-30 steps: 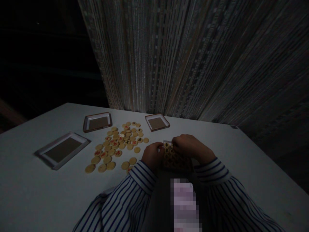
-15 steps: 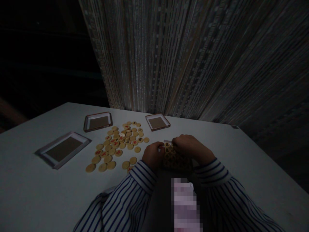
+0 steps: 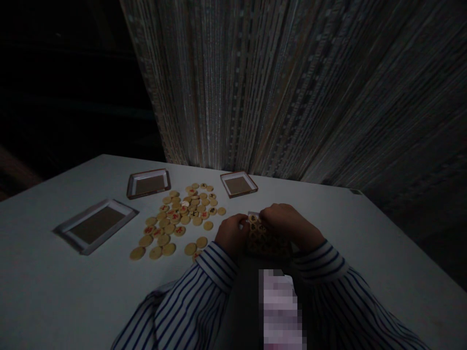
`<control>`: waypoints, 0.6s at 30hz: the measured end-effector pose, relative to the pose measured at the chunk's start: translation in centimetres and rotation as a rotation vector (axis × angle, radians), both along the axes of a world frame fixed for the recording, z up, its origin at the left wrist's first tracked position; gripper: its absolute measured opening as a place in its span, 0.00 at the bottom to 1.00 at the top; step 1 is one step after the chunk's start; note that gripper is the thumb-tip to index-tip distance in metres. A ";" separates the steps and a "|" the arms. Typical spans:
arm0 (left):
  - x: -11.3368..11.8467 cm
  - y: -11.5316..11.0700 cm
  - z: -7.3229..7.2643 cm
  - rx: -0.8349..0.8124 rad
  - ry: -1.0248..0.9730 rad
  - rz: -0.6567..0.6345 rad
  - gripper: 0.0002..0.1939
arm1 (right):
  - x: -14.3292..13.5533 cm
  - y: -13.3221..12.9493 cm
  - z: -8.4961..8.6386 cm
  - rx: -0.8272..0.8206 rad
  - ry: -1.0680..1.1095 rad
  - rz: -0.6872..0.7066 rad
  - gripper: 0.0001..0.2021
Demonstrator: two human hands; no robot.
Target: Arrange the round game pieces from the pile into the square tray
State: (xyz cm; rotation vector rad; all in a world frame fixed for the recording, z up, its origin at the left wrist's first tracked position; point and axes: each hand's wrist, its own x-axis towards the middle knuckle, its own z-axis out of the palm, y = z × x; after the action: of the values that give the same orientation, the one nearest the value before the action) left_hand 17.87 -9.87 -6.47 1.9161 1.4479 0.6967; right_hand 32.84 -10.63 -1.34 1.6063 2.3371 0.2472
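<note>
A small open box (image 3: 254,213) stands before me on the white table, holding rows of round wooden Chinese chess pieces (image 3: 253,227) with dark characters. My left hand (image 3: 230,235) is closed at the box's left edge, thumb and forefinger curled against it. Over the box's far right part, my right hand (image 3: 290,224) bends down with its fingers closed. Whatever lies under those fingertips is hidden. Deep shadow covers the near part of the box. To the left, many loose Chinese chess pieces (image 3: 169,228) lie scattered, some face up with red or black characters, others blank side up.
Three shallow open box parts rest on the table (image 3: 365,253): one at left (image 3: 97,224), another at back left (image 3: 149,184), a third at back centre (image 3: 239,185). A string curtain (image 3: 233,87) hangs behind the table's far edge. The room is dim.
Almost nothing differs. Both hands keep their places at the box, and the loose pieces lie as before.
</note>
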 end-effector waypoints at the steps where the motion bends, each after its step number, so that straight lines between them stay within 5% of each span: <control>1: 0.0 0.0 0.0 -0.005 -0.001 0.001 0.14 | 0.0 0.0 0.0 0.002 0.001 0.002 0.12; 18: 0.0 0.0 -0.1 0.029 -0.012 -0.013 0.14 | -0.1 -0.3 0.2 0.005 0.003 0.017 0.11</control>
State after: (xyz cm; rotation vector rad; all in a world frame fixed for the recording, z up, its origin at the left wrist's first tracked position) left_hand 17.87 -9.88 -6.58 1.9388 1.4236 0.7257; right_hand 32.77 -10.92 -1.13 1.5908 2.3548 0.2552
